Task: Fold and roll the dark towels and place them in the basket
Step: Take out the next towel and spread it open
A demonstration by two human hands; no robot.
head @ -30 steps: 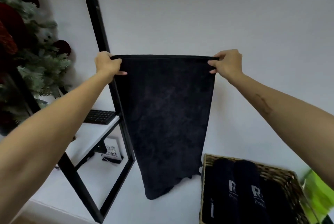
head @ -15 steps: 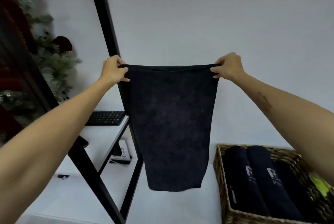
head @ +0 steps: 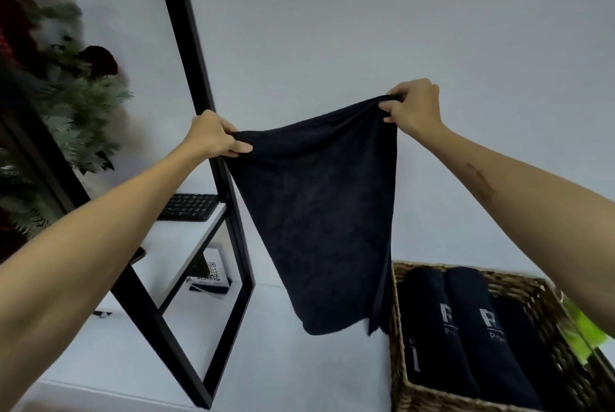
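Note:
A dark towel (head: 319,212) hangs in the air in front of the wall, its lower end just above the white table. My left hand (head: 213,137) pinches its upper left corner and my right hand (head: 414,109) pinches the upper right corner, held a little higher. The top edge sags between them. A woven basket (head: 397,391) stands at the lower right and holds three rolled dark towels (head: 482,328) side by side, two with a pale logo showing.
A black metal shelf frame (head: 199,112) leans across the left, with a keyboard (head: 188,207) on its white shelf and a QR-code card (head: 209,273) below. Greenery with dark red flowers (head: 66,95) fills the far left. Something bright green (head: 585,331) lies beside the basket.
Both hands have come closer together, so the towel's top edge went from taut to slack. The right hand now sits higher than the left. The view tilted down toward the basket.

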